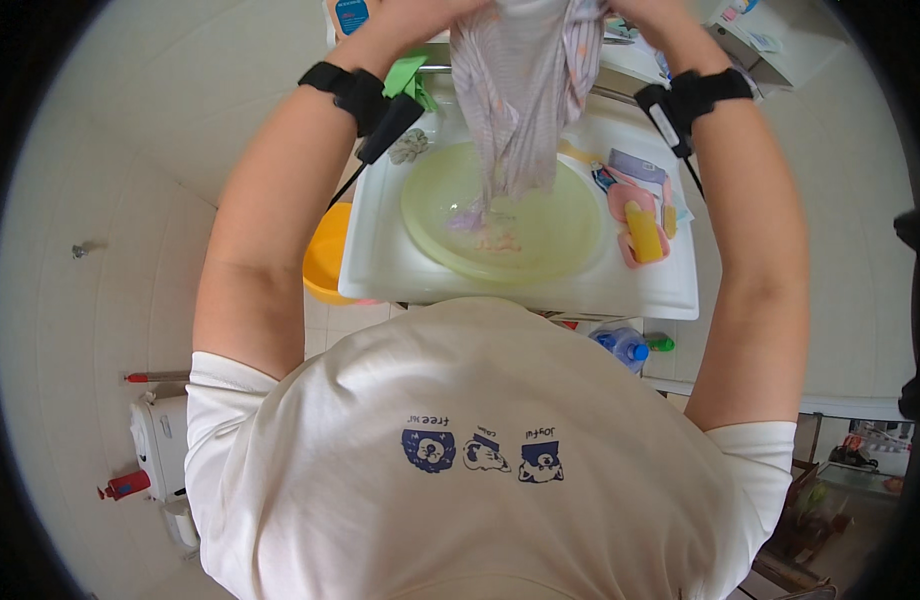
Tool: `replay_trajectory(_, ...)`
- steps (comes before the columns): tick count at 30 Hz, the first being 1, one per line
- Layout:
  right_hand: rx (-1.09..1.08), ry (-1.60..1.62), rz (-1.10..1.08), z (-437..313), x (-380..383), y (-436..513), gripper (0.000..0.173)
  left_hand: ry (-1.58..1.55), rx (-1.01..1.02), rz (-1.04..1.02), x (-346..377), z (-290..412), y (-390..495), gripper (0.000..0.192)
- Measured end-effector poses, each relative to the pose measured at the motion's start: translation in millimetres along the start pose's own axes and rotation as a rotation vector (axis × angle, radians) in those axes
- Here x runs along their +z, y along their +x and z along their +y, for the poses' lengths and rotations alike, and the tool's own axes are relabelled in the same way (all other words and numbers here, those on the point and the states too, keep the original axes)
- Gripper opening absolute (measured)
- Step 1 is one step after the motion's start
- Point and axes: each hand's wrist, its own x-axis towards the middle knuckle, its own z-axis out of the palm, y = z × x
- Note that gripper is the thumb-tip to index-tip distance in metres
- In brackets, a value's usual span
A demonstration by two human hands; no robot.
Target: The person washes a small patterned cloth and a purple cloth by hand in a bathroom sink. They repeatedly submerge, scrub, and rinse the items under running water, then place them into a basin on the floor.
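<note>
A pale striped garment (516,82) with small orange marks hangs stretched between my two hands. My left hand (441,10) grips it at the upper left, and my right hand (640,10) holds the other side; the frame's top edge cuts off part of both. Below it stands a pale green plastic basin (430,240), set in a white sink (377,262). The garment's lower end hangs down over the basin, close to the water. Purple and pinkish patches show in the basin, too unclear to name.
On the sink's right rim are a yellow soap bar (643,231), a pink soap box (626,201) and a purple packet (636,165). A crumpled grey cloth (409,146) and green cloth (406,75) are at left. Below are a yellow bucket (328,259) and blue plastic bottle (621,346).
</note>
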Motion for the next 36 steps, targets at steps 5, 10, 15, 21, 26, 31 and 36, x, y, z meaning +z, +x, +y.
replay_trajectory(5,-0.172,-0.368,-0.427,108,77,-59,0.025,0.252,0.012,-0.271,78,-74,-31,0.046)
replay_trajectory(10,-0.255,-0.513,-0.759,206,190,-152,0.023,0.463,-0.119,-0.566,181,-162,-63,0.035)
replay_trajectory(15,0.079,-0.529,-0.996,197,257,-193,0.031,0.462,-0.272,-0.966,255,-190,-85,0.041)
replay_trajectory(21,0.363,-0.392,-0.990,209,278,-189,0.038,0.412,-0.647,-0.808,290,-204,-93,0.047)
replay_trajectory(26,0.453,-0.347,-0.958,244,315,-187,0.037,0.488,-0.367,-1.056,288,-220,-74,0.044)
replay_trajectory(31,0.697,-0.339,-1.039,260,343,-190,0.033,0.522,-0.429,-1.039,296,-228,-64,0.044)
replay_trajectory(36,0.522,-0.363,-1.043,254,338,-178,0.032,0.626,-0.317,-1.146,298,-233,-62,0.047)
